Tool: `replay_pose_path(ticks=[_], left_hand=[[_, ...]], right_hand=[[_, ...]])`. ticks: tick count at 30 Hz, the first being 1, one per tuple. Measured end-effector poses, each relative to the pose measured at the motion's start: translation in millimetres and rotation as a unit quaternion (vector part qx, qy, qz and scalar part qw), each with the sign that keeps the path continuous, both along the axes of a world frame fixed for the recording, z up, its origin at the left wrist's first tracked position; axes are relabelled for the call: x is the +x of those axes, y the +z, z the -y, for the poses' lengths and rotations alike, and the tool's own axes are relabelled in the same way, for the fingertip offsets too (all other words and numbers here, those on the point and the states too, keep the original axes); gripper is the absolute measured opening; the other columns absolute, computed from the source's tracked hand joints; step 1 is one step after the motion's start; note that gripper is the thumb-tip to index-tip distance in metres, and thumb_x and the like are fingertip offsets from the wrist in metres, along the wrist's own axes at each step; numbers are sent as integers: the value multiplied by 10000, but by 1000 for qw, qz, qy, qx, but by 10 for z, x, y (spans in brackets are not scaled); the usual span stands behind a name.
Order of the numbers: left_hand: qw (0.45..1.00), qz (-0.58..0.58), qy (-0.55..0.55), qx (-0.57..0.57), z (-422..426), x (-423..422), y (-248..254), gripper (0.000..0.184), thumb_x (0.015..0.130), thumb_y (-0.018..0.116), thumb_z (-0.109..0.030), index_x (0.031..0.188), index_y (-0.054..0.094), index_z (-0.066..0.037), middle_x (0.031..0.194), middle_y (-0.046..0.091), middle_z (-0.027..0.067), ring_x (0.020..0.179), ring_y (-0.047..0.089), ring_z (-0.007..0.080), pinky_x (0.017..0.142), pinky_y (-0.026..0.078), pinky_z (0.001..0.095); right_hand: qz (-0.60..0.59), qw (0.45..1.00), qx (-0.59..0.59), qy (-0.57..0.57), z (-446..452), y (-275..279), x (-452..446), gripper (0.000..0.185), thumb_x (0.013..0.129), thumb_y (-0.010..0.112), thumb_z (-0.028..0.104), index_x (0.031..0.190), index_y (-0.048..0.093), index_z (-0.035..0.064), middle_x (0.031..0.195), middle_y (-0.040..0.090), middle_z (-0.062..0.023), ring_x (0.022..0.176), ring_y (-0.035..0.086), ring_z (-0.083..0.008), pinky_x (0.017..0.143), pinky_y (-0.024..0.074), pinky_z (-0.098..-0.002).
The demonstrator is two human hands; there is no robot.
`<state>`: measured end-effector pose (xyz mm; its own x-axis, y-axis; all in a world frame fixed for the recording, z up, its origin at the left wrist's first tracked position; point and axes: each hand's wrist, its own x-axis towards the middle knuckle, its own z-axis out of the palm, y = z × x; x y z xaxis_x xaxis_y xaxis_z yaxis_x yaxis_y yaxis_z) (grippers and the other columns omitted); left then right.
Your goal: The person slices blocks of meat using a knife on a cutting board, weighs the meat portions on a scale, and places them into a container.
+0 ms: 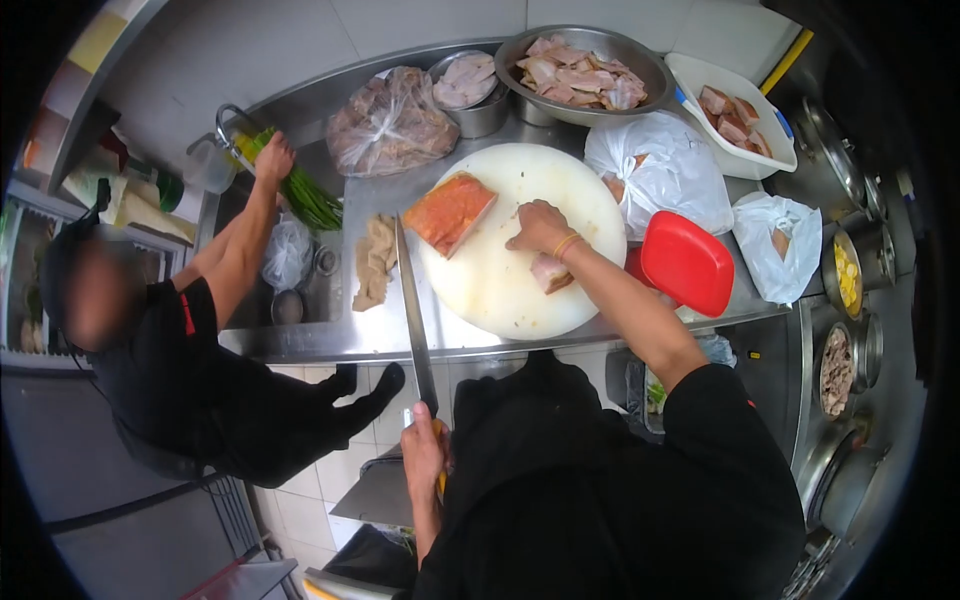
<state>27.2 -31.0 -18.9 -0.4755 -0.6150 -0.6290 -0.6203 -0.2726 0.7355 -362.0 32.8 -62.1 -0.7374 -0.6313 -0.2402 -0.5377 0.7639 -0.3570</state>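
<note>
My left hand [424, 450] is wrapped round the handle of a long knife [415, 315], whose blade points up past the counter's edge. My right hand [541, 228] is over the round white cutting board [490, 290], fingers curled down; what they hold, if anything, is hidden. Beneath that wrist lies a small chunk of meat [550, 273]. A large reddish slab of meat [450, 214] rests on the board's upper left, touched by neither hand. Beside the board is a crumpled tan cloth [375, 262], near the knife's tip.
At the left, a co-worker [190, 320] holds green vegetables [310, 198] over the sink [330, 290]. Behind the board are bagged meat [392, 125] and a steel bowl [655, 75] of slices. A red tray [688, 264], white bags and a white tub [770, 165] stand to the right.
</note>
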Motion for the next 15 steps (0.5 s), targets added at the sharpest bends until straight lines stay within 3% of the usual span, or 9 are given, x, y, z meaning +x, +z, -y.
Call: replay_pose_path(ticks=[1, 4, 8, 12, 15], left_hand=[[1000, 9, -6, 14, -6, -15, 21, 828, 974, 264, -751, 678, 521, -21, 462, 401, 24, 357, 416, 145, 362, 328, 295], [1000, -3, -15, 7, 35, -20, -17, 834, 974, 265, -750, 680, 525, -14, 460, 402, 26, 358, 423, 147, 362, 331, 294], [1000, -22, -16, 12, 97, -43, -10, 754, 1024, 324, -643, 712, 543, 8, 477, 420, 34, 373, 434, 132, 359, 326, 280], [999, -32, -23, 16, 171, -35, -12, 762, 1006, 344, -674, 714, 539, 2, 485, 426, 30, 375, 427, 126, 361, 313, 277], [1000, -16, -21, 12, 213, -23, -69, 765, 1000, 339, -688, 712, 535, -7, 484, 430, 31, 372, 429, 128, 357, 308, 274]], right_hand=[[-6, 1000, 6, 12, 56, -112, -14, 306, 790, 662, 104, 1061, 690, -38, 1110, 679, -264, 1081, 660, -390, 969, 525, -429], [-4, 1000, 13, -12, 189, -168, 107, 295, 769, 674, 73, 1038, 694, -45, 1068, 689, -274, 1050, 675, -392, 923, 552, -426], [-4, 998, -41, -41, 267, -153, 188, 227, 763, 666, 47, 956, 707, -63, 994, 698, -288, 983, 697, -405, 874, 578, -430], [66, 958, -277, -32, -53, 156, 275, 113, 714, 724, 72, 813, 744, 21, 856, 733, -177, 823, 722, -312, 770, 580, -376], [93, 934, -335, -84, -602, 638, 707, 85, 677, 724, 53, 760, 737, 38, 757, 724, -128, 727, 708, -278, 710, 564, -350]])
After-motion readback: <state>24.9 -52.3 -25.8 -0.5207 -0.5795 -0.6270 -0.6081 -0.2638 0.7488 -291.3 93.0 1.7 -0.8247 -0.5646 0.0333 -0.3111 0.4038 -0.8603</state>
